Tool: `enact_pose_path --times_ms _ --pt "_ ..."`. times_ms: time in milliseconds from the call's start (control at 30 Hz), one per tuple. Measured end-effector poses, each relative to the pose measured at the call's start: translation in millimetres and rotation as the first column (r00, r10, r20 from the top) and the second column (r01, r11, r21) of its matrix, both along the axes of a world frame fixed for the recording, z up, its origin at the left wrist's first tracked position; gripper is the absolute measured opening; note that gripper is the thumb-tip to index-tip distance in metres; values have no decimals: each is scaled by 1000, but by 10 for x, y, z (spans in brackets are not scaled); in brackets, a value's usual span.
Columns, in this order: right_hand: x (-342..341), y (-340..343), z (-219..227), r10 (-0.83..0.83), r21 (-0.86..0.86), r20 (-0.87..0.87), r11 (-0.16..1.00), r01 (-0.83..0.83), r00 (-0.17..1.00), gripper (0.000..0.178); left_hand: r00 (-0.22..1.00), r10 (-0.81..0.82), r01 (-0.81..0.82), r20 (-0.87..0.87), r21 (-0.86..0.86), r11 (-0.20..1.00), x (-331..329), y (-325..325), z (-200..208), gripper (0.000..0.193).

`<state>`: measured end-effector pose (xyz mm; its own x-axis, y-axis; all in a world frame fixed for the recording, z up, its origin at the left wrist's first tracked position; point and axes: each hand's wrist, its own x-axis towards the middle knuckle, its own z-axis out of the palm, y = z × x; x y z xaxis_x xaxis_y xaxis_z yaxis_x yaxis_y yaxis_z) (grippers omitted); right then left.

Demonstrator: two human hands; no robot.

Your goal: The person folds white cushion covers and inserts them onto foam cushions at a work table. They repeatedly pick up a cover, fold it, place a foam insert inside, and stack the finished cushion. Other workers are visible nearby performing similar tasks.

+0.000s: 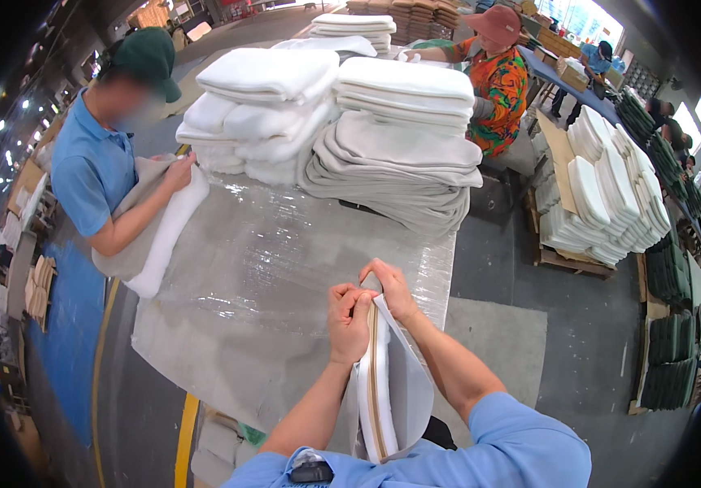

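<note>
A long cushion with a pale grey fabric cover (411, 382) stands on edge against my body, its far end over the table's near edge. White padding (364, 398) shows inside the cover's open side, with a tan strip like zipper tape (378, 366) running along it. My left hand (349, 321) pinches the cover's far end from the left, thumb on top. Around the same end, my right hand (391, 291) is closed with its fingers curled over a grey fold. Both hands nearly touch. What lies under the fingers is hidden.
A plastic-covered table (253, 252) carries stacks of white pads (269, 77) and grey covers (391, 167). At left, a person in blue (94, 175) handles a grey cover with white padding. Another person in a patterned shirt (497, 98) stands beyond. A loaded pallet (602, 195) stands right.
</note>
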<state>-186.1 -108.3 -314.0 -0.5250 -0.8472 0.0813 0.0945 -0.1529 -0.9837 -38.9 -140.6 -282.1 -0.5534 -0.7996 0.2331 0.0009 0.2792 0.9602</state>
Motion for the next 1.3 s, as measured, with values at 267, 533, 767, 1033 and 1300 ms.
enact_pose_path --times_ms 267,533,767,1033,1300 --pt "-305 -208 220 366 330 -238 902 -280 900 41 997 -14 17 -73 40 999 -35 -44 -28 16" --pt "-28 -309 -406 4 183 428 979 -91 904 66 996 -43 52 -80 105 993 322 -297 -34 19" --pt "294 -288 -66 -231 128 374 972 197 898 63 910 -230 341 -346 305 889 384 -316 483 26" --pt "272 79 1908 -155 -520 -233 854 12 960 63 654 -518 532 -551 -151 833 791 328 1815 66" --pt "752 561 2180 -150 -451 -368 892 -35 918 55 861 -466 486 -205 57 872 1139 665 1972 77"
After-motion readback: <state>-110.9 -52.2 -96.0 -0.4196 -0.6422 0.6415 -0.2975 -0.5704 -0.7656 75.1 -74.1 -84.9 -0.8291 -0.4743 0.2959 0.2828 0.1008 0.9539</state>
